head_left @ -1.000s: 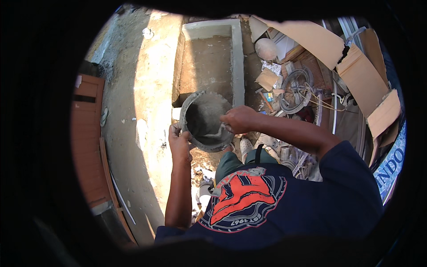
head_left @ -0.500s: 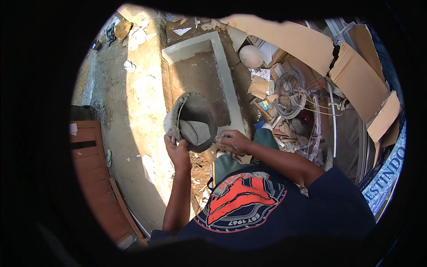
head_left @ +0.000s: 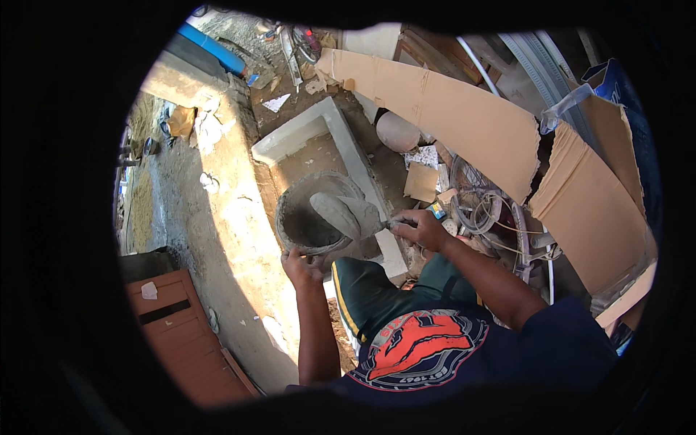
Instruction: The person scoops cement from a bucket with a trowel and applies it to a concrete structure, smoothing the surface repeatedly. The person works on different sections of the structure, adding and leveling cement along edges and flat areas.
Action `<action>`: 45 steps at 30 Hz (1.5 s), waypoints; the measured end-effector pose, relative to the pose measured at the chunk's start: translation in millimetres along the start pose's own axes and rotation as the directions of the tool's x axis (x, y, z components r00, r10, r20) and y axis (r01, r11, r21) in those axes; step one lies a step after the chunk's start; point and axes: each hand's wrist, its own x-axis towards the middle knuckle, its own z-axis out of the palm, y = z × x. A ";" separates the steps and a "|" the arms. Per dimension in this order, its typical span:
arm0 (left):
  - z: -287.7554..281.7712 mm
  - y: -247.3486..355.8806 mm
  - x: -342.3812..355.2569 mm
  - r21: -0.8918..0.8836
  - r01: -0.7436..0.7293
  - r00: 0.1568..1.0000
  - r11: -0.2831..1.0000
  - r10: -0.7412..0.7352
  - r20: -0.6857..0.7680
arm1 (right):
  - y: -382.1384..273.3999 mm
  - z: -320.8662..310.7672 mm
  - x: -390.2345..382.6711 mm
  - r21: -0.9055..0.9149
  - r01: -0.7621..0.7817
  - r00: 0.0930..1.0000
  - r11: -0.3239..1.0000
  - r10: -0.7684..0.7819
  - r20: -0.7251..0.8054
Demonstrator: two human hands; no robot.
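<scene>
A dark bucket (head_left: 285, 226), its rim crusted with grey cement, is tipped with its mouth partly toward me. My left hand (head_left: 303, 270) grips the near rim, with the fingers closed over the edge. In my right hand (head_left: 419, 229) is the handle of a trowel. The grey, mortar-coated trowel blade (head_left: 360, 217) lies across the right part of the bucket's mouth. Whether the blade touches the rim, and how much mortar is in the bucket, I cannot tell. Just beyond the bucket is a low, grey rectangular cement kerb (head_left: 346, 138) around bare ground.
Large cardboard sheets (head_left: 449, 109) lean along the right side. Below them lie a bicycle wheel (head_left: 471, 177), cords and mixed scrap. A rounded pale object (head_left: 397, 132) rests by the kerb. To the left run a sunlit ledge (head_left: 243, 210) and a brown wooden door panel (head_left: 181, 344).
The trowel has come up from inside the bucket to its right rim, with my right hand moving right. The bucket's mouth has turned more upward. My view has shifted.
</scene>
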 end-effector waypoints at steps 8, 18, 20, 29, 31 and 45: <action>48.7 -25.5 226.3 -0.086 0.312 0.938 0.946 -0.321 -0.130 | 145.5 -62.0 38.6 0.097 -0.162 0.909 0.982 0.187 -0.372; 22.7 -217.9 600.6 0.081 0.356 0.935 0.931 -0.354 -0.032 | 443.7 -87.1 129.6 -0.033 -0.643 0.693 0.765 0.563 -0.451; 7.6 -262.0 654.7 0.056 0.369 0.927 0.928 -0.363 -0.098 | 498.1 -73.0 150.4 -0.037 -0.678 0.666 0.734 0.592 -0.453; -59.9 -339.9 658.7 0.174 0.453 0.877 0.874 -0.401 -0.266 | 609.8 -1.0 230.3 -0.362 -0.830 0.552 0.425 0.720 -0.421; -79.5 -309.8 621.9 0.259 0.578 0.803 0.774 -0.484 -0.347 | 604.5 15.7 253.4 -0.422 -0.795 0.595 0.435 0.696 -0.403; -194.4 -202.4 476.1 0.799 0.447 0.894 0.403 -0.219 -0.390 | 523.0 1.5 394.3 -0.498 -0.770 0.613 0.398 0.677 -0.408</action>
